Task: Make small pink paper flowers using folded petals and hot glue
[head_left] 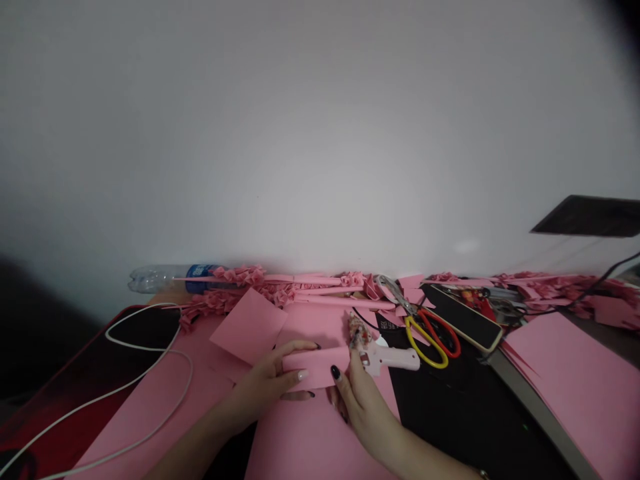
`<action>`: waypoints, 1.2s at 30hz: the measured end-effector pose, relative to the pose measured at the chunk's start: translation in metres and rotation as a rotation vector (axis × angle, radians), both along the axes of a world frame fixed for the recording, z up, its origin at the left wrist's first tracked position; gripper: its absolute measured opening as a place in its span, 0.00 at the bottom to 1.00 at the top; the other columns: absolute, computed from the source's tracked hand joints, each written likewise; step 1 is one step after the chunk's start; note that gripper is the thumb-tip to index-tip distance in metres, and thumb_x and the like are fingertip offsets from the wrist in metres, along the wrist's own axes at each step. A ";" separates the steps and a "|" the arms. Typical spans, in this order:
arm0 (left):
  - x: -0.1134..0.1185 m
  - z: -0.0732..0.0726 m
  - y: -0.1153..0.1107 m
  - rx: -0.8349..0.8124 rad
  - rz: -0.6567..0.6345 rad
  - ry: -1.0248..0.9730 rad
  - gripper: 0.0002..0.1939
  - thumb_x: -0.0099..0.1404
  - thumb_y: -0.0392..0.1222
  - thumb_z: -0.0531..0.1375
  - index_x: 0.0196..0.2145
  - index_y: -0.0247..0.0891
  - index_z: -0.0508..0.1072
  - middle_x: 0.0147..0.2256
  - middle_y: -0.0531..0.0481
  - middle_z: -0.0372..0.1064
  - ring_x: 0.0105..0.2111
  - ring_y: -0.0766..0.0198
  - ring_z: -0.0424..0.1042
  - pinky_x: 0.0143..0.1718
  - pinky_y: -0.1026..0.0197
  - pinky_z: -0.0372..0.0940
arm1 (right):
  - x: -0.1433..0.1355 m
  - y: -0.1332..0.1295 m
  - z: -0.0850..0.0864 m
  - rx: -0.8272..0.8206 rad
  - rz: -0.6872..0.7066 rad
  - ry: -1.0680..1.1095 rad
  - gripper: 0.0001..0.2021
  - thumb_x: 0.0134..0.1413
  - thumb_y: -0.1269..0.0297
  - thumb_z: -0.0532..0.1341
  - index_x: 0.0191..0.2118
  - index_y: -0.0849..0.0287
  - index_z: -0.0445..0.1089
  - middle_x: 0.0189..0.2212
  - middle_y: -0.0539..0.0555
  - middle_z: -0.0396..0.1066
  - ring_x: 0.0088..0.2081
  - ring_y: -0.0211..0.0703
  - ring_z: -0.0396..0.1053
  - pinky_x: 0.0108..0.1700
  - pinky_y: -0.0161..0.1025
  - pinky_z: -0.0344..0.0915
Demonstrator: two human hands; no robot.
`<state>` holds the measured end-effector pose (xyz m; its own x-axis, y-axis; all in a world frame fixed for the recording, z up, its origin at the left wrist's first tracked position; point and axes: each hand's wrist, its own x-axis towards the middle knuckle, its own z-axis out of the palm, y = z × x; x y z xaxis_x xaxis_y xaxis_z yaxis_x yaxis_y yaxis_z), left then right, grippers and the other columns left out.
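A folded piece of pink paper (pixel 320 363) is held level between both hands, above larger pink sheets (pixel 305 433). My left hand (pixel 273 380) grips its left end, with the thumb on the near face and the fingers behind. At the other end, my right hand (pixel 357 397) pinches the paper with its thumb in front; some fingertips are hidden. Just beyond my right hand lies a pale glue gun (pixel 393 360), its nozzle end messy with residue. A square of pink paper (pixel 250 327) rests behind my left hand.
Scissors (pixel 427 337) with yellow and red handles and a phone (pixel 467 319) lie to the right. Pink paper flowers (pixel 240 275) and a plastic bottle (pixel 165 278) line the wall. A white cable (pixel 145 367) loops at left; stacked pink paper (pixel 580 387) sits at right.
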<state>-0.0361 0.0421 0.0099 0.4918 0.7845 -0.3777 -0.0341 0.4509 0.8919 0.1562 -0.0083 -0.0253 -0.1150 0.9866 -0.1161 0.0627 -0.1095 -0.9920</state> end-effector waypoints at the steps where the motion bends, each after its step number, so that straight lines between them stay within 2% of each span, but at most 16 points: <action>1: 0.000 0.000 0.000 0.004 -0.005 -0.002 0.23 0.53 0.47 0.70 0.46 0.47 0.73 0.49 0.49 0.67 0.45 0.55 0.70 0.45 0.52 0.72 | 0.000 0.000 0.001 -0.009 0.001 0.006 0.37 0.60 0.40 0.52 0.65 0.58 0.41 0.24 0.50 0.60 0.22 0.41 0.56 0.21 0.36 0.55; 6: -0.001 -0.003 0.001 0.012 -0.023 -0.018 0.23 0.53 0.47 0.70 0.47 0.48 0.73 0.47 0.50 0.69 0.44 0.57 0.70 0.44 0.54 0.71 | 0.000 0.002 0.008 0.000 0.013 -0.018 0.29 0.62 0.44 0.52 0.60 0.60 0.50 0.22 0.47 0.60 0.21 0.37 0.54 0.22 0.35 0.54; 10: -0.002 -0.005 0.001 0.011 -0.026 -0.022 0.23 0.53 0.46 0.69 0.47 0.47 0.73 0.46 0.50 0.68 0.40 0.60 0.71 0.44 0.53 0.71 | -0.002 0.009 0.016 -0.009 0.026 0.027 0.19 0.59 0.47 0.56 0.41 0.59 0.61 0.18 0.43 0.59 0.17 0.33 0.53 0.20 0.32 0.53; 12: -0.003 -0.005 0.001 0.015 -0.030 -0.016 0.22 0.53 0.45 0.69 0.47 0.48 0.73 0.47 0.51 0.68 0.38 0.62 0.70 0.44 0.53 0.71 | -0.002 0.012 0.018 -0.049 0.034 0.048 0.18 0.56 0.47 0.58 0.37 0.58 0.61 0.16 0.42 0.61 0.15 0.32 0.54 0.18 0.31 0.52; 16: -0.001 -0.008 0.002 0.045 -0.026 0.010 0.23 0.52 0.43 0.69 0.47 0.48 0.73 0.51 0.51 0.65 0.32 0.67 0.69 0.41 0.54 0.72 | -0.003 0.012 0.016 -0.103 0.031 0.073 0.18 0.52 0.47 0.59 0.37 0.58 0.60 0.15 0.43 0.65 0.12 0.31 0.57 0.16 0.30 0.53; 21: 0.004 -0.013 0.003 0.108 0.037 0.095 0.26 0.47 0.40 0.71 0.46 0.44 0.73 0.52 0.49 0.63 0.33 0.65 0.70 0.32 0.61 0.73 | -0.002 0.011 0.011 -0.103 0.029 0.078 0.19 0.51 0.47 0.60 0.35 0.58 0.59 0.16 0.45 0.68 0.13 0.34 0.62 0.17 0.31 0.57; 24: 0.006 -0.015 0.004 0.122 0.087 0.120 0.27 0.45 0.39 0.71 0.44 0.42 0.73 0.53 0.48 0.62 0.32 0.65 0.70 0.30 0.61 0.74 | -0.002 0.010 0.010 -0.122 0.030 0.083 0.20 0.49 0.46 0.61 0.32 0.57 0.57 0.16 0.46 0.70 0.14 0.35 0.65 0.18 0.31 0.58; 27: 0.006 -0.017 0.004 0.132 0.104 0.119 0.25 0.43 0.38 0.72 0.42 0.42 0.74 0.48 0.49 0.65 0.29 0.67 0.69 0.29 0.62 0.73 | -0.003 0.009 0.009 -0.145 0.046 0.102 0.22 0.48 0.44 0.62 0.30 0.56 0.56 0.17 0.47 0.71 0.14 0.35 0.67 0.18 0.31 0.58; 31: 0.004 -0.021 0.003 0.158 0.073 0.129 0.19 0.47 0.38 0.69 0.39 0.40 0.74 0.35 0.54 0.67 0.28 0.65 0.70 0.28 0.62 0.73 | -0.003 0.009 0.010 -0.144 0.071 0.106 0.23 0.48 0.42 0.62 0.30 0.58 0.58 0.17 0.48 0.71 0.15 0.36 0.67 0.19 0.31 0.60; 34: 0.003 -0.019 0.003 0.176 0.037 0.155 0.09 0.49 0.37 0.67 0.28 0.37 0.70 0.24 0.57 0.62 0.26 0.65 0.69 0.28 0.62 0.72 | -0.002 0.011 0.012 -0.139 0.083 0.094 0.21 0.48 0.44 0.62 0.31 0.58 0.60 0.17 0.47 0.69 0.17 0.38 0.68 0.21 0.33 0.62; 36: 0.004 -0.016 0.002 0.193 0.002 0.202 0.12 0.48 0.36 0.67 0.21 0.37 0.64 0.20 0.59 0.57 0.23 0.66 0.68 0.26 0.64 0.71 | 0.000 0.011 0.013 -0.106 0.056 0.045 0.16 0.48 0.50 0.64 0.31 0.57 0.61 0.18 0.46 0.67 0.19 0.39 0.67 0.22 0.34 0.62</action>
